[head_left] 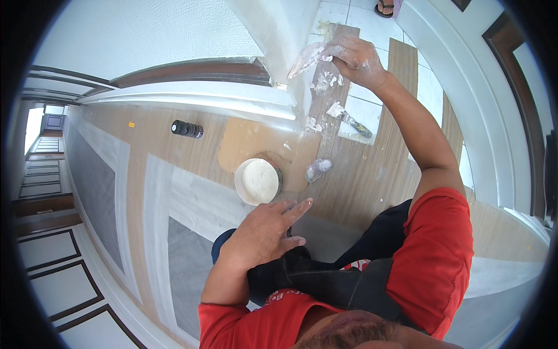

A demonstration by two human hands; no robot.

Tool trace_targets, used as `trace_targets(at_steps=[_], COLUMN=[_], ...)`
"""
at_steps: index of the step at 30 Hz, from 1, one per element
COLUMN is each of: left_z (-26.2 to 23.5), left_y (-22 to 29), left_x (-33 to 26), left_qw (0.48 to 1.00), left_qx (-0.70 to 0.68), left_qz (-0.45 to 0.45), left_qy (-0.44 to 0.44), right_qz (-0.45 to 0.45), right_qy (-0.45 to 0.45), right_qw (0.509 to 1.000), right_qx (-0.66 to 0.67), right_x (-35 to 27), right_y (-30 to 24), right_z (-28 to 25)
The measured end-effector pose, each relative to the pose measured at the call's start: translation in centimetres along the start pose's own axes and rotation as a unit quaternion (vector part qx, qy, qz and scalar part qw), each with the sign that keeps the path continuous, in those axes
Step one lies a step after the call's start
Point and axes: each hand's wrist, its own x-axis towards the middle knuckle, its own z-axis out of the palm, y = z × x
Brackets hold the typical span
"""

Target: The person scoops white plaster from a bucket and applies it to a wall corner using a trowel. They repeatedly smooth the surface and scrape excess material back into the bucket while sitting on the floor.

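My right hand, dusted with white, is closed on a flat putty spreader smeared white. Its thin edge reaches the white wall corner at the door opening. Over my lap, my left hand has its fingers stretched out and holds nothing. Just beyond those fingers stands a round tub of white putty. A putty knife with a white-crusted blade lies on the floor below my right hand. Beside the tub rests a crumpled clear plastic bag.
A brown cardboard sheet lies under part of the tub. A black spray can lies on its side farther left. White crumbs dot the wood-look planks near the corner. At the far top, a person's foot in a sandal stands on white tiles.
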Motion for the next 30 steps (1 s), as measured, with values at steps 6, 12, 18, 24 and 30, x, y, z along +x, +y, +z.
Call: trace_targets(at_steps=[6,12,18,24,30], left_z=[0.1,-0.3,-2.8,7.5,18.5], left_y=[0.5,-1.6,-11.3,-30.0,-39.8], left_x=[1.3,0.1,-5.3,-4.6,-1.8], left_qw=[0.999,0.999,0.973,0.831,0.777], left_qx=[-0.003,-0.012,-0.069,-0.339,-0.384], left_qz=[-0.029,-0.024,-0.163,-0.339,-0.403], left_qy=[-0.027,0.043,0.146,0.282,0.294], right_qz=[0.032,0.134,0.477,0.381,0.496], right_qy=[0.142,0.201,-0.213,-0.365,-0.453], right_qw=[0.989,0.970,0.852,0.804,0.590], right_qx=[-0.005,0.042,0.032,0.275,0.448], right_x=[2.9,0.8,-8.9,-11.9,-6.9], right_y=[2.0,2.7,0.6,-7.5,-19.4], right_z=[-2.3,-4.4,-4.7,3.5,14.5])
